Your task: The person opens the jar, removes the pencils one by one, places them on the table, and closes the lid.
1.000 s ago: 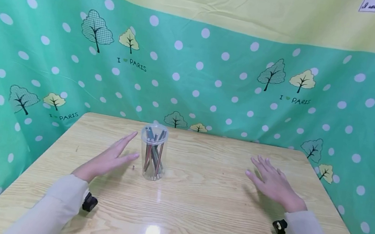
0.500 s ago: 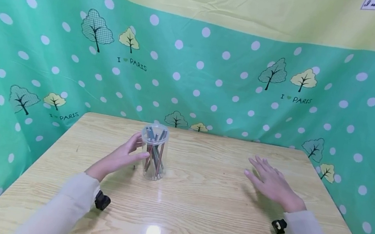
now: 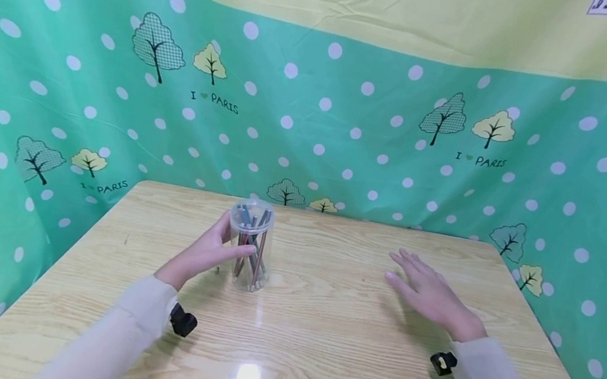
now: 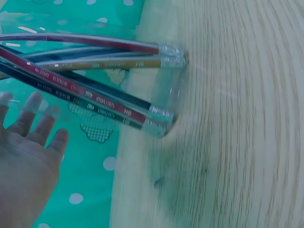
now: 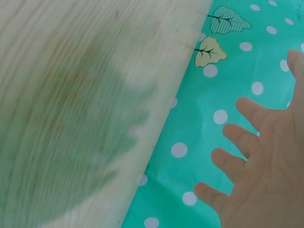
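Observation:
A clear plastic jar [image 3: 251,229] stands upright on the wooden table, left of the middle in the head view. Inside it lean several pencils [image 4: 109,62] in dark, red and yellowish-brown, their silvery ends down at the base. My left hand [image 3: 202,254] holds the jar from its left side, the thumb across the near wall and the fingers behind. Through the clear wall, some of the left fingertips [image 4: 34,100] show in the left wrist view. My right hand [image 3: 432,296] hovers over the right part of the table, fingers extended, holding nothing.
The wooden table [image 3: 325,352] has a small dark speck [image 4: 158,182] near the jar. A green and yellow cloth [image 3: 315,118] with dots and trees hangs behind and along both sides. Black wrist cameras [image 3: 183,321] sit under the sleeves.
My left hand has moved right to the jar, its thumb now across the front and its fingers behind. My right hand has drifted slightly left. The jar has stayed in place.

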Tool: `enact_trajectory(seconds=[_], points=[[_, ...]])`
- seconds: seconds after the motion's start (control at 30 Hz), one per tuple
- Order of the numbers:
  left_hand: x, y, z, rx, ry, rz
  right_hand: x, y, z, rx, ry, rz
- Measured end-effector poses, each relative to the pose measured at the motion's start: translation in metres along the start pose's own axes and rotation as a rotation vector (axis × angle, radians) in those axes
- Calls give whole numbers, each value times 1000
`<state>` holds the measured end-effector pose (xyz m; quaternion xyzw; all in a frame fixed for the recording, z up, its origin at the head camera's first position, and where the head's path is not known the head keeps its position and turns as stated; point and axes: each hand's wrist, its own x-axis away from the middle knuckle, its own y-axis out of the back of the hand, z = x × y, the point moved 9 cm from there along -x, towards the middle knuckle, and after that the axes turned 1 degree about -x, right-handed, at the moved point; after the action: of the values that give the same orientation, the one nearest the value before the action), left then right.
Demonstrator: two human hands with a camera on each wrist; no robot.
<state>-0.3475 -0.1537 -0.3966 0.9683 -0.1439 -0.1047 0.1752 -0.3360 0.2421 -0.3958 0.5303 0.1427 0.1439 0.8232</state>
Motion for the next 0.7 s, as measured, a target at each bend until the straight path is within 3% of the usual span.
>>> enact_trajectory(seconds=[0.17,0.43,0.7], points=[[-3,-4,-4,27,-24,0,-5,-4,5,-2,18,1],[-6,-5,-3,72,13,-42,-12,-5,17,-8,37,5],[-10,-9,-3,139,-9,-37,-18,-8,28,-14,73,5]])
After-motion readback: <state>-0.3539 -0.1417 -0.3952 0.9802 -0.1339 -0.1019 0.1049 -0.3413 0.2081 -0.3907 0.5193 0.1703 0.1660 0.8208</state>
